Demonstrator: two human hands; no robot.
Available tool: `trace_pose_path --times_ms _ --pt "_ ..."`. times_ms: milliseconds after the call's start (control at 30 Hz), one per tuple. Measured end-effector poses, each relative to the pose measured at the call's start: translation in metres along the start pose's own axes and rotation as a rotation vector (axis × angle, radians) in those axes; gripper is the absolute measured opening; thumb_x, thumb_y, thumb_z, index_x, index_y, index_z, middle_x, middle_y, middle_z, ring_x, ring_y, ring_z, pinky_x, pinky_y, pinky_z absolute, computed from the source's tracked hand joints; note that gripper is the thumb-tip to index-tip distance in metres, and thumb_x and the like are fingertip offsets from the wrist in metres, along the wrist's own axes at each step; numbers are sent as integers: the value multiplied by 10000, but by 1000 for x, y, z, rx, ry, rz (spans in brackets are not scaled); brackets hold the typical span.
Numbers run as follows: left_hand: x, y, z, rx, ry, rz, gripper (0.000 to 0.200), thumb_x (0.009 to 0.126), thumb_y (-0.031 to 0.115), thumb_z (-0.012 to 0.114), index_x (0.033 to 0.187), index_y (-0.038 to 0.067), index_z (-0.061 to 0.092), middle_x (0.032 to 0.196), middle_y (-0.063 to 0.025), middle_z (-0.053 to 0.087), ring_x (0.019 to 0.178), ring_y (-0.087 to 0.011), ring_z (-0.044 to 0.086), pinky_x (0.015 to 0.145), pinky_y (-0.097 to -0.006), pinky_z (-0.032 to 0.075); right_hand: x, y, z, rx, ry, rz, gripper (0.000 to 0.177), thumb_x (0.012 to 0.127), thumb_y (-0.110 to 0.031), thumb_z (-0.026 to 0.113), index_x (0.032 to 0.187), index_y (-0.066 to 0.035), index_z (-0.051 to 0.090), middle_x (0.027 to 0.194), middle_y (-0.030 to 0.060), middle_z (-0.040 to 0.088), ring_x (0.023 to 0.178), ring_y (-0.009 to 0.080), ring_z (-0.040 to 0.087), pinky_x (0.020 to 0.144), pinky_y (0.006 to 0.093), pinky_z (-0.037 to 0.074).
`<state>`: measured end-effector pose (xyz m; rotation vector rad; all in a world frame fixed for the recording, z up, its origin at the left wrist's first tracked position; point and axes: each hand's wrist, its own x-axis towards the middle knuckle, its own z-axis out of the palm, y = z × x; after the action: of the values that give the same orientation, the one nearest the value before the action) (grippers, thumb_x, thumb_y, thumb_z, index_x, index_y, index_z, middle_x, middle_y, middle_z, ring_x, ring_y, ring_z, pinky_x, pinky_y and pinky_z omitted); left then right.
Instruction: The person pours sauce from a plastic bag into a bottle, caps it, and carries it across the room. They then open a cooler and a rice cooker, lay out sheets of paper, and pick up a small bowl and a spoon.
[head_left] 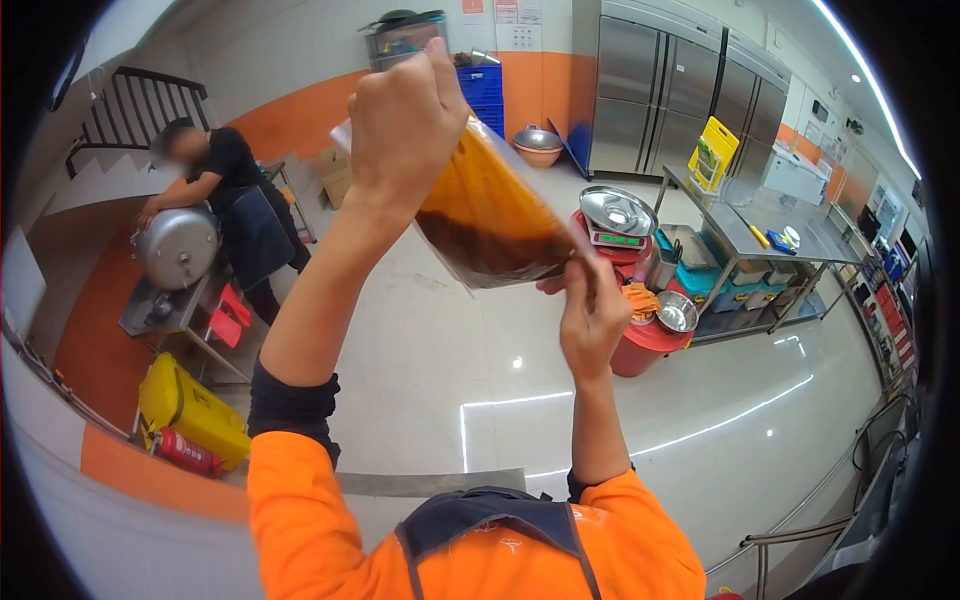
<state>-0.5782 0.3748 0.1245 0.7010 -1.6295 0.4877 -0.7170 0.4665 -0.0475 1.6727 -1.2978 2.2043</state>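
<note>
A clear plastic bag of liquid is held up in the air in front of me, tilted down to the right. Its contents are orange on top, with a dark brown layer settled along the lower side. My left hand is closed in a fist around the bag's upper left end, thumb pointing up. At the lower right corner, my right hand pinches the plastic between thumb and fingers. The part of the bag inside my left fist is hidden.
Left, a co-worker leans over a large metal pot on a steel table. A scale with a metal bowl and a red bin stand right, beside a steel table. Steel fridges line the back.
</note>
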Motion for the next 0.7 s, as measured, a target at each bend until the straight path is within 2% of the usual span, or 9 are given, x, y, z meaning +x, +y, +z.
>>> trace_pose_path --times_ms 133,233,267,300,400,500,567,633,700 --pt "-3 -4 7 -1 -16 39 412 930 205 447 640 -26 625 580 -234 583 564 -377 619 556 -429 521 12 3 -4 112 -527 -55 70 825 35 540 862 -10 578 651 88 634 561 170 645 523 280 484" --pt "-14 -12 15 82 -68 24 408 927 204 450 638 -21 631 581 -234 584 558 -374 620 564 -436 522 29 16 4 -148 -291 97 106 825 6 529 731 -4 577 618 81 621 487 147 587 482 273 439" --pt "-11 -17 16 119 -73 21 409 926 207 452 636 -18 633 579 -235 584 558 -373 621 569 -438 522 24 8 1 -44 -462 -102 158 861 -60 550 725 0 605 569 50 599 464 119 547 471 256 412" --pt "-8 -20 17 126 -56 17 409 926 207 452 636 -18 633 579 -235 584 558 -373 621 569 -438 522 24 -8 0 212 -735 155 184 880 -97 560 737 -2 625 542 37 577 471 91 521 464 248 394" --pt "-17 -26 25 33 -85 -67 454 946 286 424 653 -9 607 595 -234 570 605 -425 586 599 -490 477 46 33 13 43 -350 194 178 881 -102 566 754 -1 640 559 36 585 485 59 506 456 220 371" --pt "-17 -33 32 42 -66 -33 462 947 286 424 644 -15 602 587 -234 565 596 -422 584 578 -479 477 34 11 11 371 -765 256 163 876 -104 566 786 4 648 577 37 598 493 57 506 456 213 379" --pt "-21 -30 34 1 -74 -28 466 948 284 426 634 -17 596 581 -235 556 583 -418 579 562 -471 471 44 52 22 114 -408 337 119 855 -40 531 793 -3 626 652 41 625 513 68 544 473 205 414" --pt "-14 -32 39 -32 -30 -25 470 949 282 428 625 -18 589 575 -237 548 571 -413 573 546 -463 465 21 40 33 380 -409 181 102 847 -27 553 756 -13 595 635 32 608 513 63 539 474 199 407" --pt "-16 -39 46 -47 -57 -66 467 949 274 436 613 -19 573 582 -244 530 561 -400 574 528 -454 444 0 18 37 454 -555 396 129 833 -81 660 764 -11 577 651 40 615 547 69 557 483 197 414"
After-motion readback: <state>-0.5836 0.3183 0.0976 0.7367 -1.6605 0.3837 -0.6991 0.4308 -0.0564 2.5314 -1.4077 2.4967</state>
